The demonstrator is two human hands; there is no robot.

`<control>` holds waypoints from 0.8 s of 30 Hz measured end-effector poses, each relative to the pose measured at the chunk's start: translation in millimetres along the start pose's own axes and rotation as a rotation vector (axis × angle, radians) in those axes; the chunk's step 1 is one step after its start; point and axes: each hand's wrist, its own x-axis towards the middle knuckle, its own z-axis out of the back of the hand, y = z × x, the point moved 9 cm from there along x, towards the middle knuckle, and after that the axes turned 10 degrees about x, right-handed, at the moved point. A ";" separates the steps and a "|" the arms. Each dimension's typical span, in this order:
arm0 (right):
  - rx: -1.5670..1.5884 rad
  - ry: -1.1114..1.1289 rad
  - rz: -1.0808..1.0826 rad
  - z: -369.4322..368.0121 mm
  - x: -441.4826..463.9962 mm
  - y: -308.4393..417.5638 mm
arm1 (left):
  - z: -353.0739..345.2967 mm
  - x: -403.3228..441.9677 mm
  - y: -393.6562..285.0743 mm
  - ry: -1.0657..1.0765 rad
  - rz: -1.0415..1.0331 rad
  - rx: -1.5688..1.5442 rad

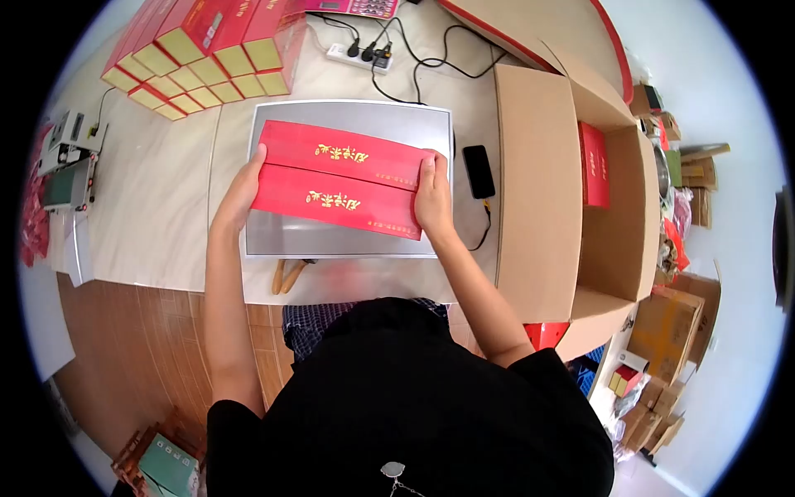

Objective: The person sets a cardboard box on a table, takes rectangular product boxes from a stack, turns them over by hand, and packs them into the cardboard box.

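Note:
Two long red boxes with gold lettering, the far box (348,155) and the near box (331,201), lie side by side, held between my two hands. My left hand (242,195) grips their left ends, thumb on the edge. Around their right ends is my right hand (433,197), its thumb over the top. Beneath the boxes is a flat silver-grey metal plate (352,116) with a pale rim; whether they touch it, I cannot tell. A pair of orange-handled pliers (286,277) sits by the plate's near edge, partly hidden.
Red and gold boxes (199,62) are stacked at far left. An open carton (538,199) with a red box (594,166) inside stands right, beside a black phone (479,172) on a cable. Behind the plate are a power strip (360,56) and black cords.

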 end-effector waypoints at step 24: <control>0.009 0.959 -0.117 -122.0 26.3 87.6 | -67.4 -82.3 -21.6 -0.351 -0.408 -0.225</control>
